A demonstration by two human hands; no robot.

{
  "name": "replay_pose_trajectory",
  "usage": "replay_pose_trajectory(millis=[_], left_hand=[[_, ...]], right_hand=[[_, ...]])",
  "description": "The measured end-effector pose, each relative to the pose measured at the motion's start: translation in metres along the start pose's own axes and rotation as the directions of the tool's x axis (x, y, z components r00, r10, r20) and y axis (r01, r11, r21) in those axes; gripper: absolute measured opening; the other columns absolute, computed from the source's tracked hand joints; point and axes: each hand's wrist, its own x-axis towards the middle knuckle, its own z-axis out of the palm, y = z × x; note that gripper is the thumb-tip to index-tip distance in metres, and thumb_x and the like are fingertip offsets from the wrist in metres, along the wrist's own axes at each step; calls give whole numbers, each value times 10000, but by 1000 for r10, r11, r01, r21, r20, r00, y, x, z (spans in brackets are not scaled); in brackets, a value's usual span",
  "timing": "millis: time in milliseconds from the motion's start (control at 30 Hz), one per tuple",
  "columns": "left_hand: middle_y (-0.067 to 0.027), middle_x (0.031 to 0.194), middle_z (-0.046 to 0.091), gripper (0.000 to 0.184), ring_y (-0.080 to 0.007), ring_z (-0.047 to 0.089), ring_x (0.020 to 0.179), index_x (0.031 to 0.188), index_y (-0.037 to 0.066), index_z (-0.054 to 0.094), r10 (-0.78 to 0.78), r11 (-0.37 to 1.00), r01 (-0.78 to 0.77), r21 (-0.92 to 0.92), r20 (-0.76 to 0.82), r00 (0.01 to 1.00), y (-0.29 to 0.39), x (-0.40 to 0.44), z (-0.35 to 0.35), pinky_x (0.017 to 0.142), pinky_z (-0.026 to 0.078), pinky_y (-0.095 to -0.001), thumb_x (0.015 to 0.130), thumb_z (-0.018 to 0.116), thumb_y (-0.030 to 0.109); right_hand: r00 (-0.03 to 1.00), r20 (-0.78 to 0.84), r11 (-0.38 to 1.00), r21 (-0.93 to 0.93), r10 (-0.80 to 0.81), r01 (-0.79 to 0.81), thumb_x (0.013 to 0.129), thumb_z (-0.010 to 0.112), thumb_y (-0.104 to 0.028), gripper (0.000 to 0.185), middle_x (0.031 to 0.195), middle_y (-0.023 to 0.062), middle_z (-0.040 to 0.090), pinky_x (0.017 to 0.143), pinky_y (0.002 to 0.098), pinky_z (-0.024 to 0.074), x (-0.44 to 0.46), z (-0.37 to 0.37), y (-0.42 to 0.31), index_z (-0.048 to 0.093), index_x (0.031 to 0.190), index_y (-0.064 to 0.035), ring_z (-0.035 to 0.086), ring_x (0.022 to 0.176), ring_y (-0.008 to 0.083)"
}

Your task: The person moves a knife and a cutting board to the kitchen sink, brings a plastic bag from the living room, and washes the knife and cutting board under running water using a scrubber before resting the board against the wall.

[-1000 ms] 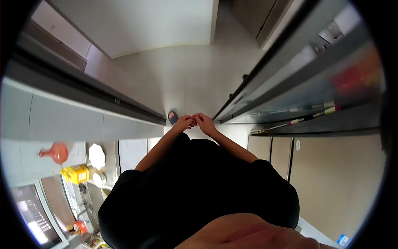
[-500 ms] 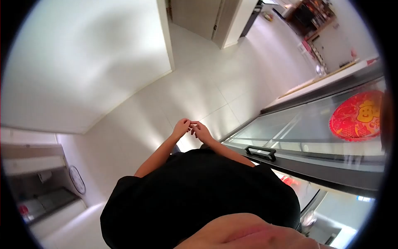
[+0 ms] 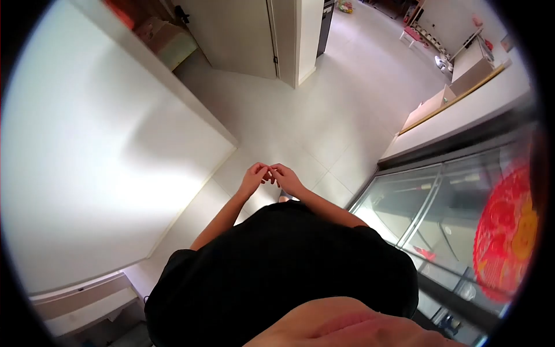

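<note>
My left hand (image 3: 254, 177) and my right hand (image 3: 285, 178) meet in front of my body, just beyond the black shirt (image 3: 283, 260). Their thumbs and index fingertips touch, and the other fingers curl loosely downward. No object shows between them. Beneath the hands lies the pale tiled floor (image 3: 263, 141), with part of a foot (image 3: 284, 198) showing just past the shirt.
A white wall (image 3: 133, 173) with a corner stands close on the left. Ahead are a door (image 3: 231, 37) and a wall end (image 3: 299, 46). Glass panels (image 3: 399, 196) with a red round decoration (image 3: 509, 237) line the right. Farther off, a pink stool (image 3: 413, 36) stands in another room.
My view has moved forward and turned. The wall corner and door look nearer, the glass panels have slid back on the right, and more of the far room shows. Both hands stay together.
</note>
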Motion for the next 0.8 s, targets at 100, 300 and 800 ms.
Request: replay_pose_trajectory(millis=[100,300,800], left_hand=[[-30,895,690,220,-129,658,823,1092,67,637,-5,1000,4,26,31,1000,49,66,-17,708,526,-281,1035,541,256],[-19,930,691,223,-122,657,839,1167,79,634,52,998,-55,13,173,984,138,217,-9,720,519,-268,1040,536,234],[-51,914,686,218,-129,651,824,1166,37,608,102,928,-312,203,669,736,399,704,189,729,517,-287,1000,544,162]], right_hand=[[996,91,983,-184,16,1,1060,518,-280,300,814,21,669,597,258,468,68,-38,-45,628,1209,-44,558,638,90],[990,138,974,-225,41,-9,1047,556,-250,266,814,24,672,608,260,478,192,-157,-112,645,1184,-39,572,653,90],[827,-561,961,251,48,115,1069,508,-290,288,782,43,665,510,225,420,429,-518,-199,627,1183,-53,561,577,84]])
